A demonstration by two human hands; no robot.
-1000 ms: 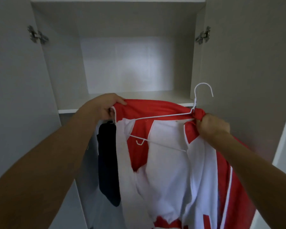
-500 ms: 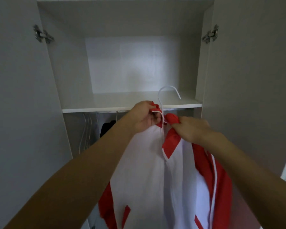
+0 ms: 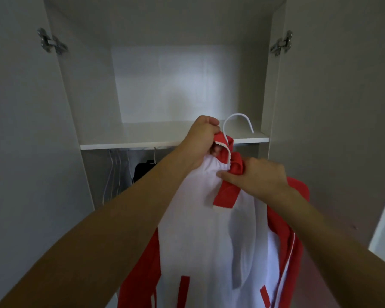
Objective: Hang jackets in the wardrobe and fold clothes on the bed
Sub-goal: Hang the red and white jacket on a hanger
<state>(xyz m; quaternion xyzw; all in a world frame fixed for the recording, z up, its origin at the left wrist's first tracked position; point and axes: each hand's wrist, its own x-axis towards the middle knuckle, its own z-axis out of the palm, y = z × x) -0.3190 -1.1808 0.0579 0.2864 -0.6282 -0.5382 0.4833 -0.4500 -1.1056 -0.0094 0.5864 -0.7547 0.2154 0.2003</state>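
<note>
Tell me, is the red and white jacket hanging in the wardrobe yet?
Not yet. Both hands, left hand and right hand, hold the jacket up; its hanger hook is free.

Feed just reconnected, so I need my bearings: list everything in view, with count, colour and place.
jacket: one, red and white, held up in front of the open wardrobe, bottom centre.
hanger: one, white wire, inside the jacket's collar, hook sticking up in front of the shelf.
shelf: one, white, across the wardrobe's middle.
empty hangers: several, thin pale wire, hanging under the shelf at left; exact count unclear.
dark garment: one, near black, hanging under the shelf beside them, mostly hidden.
wardrobe doors: two, pale grey, open at both sides.
hinges: two, metal, one on each door, near the top.
left hand: grips the collar by the hook.
right hand: pinches the red collar below.
</note>
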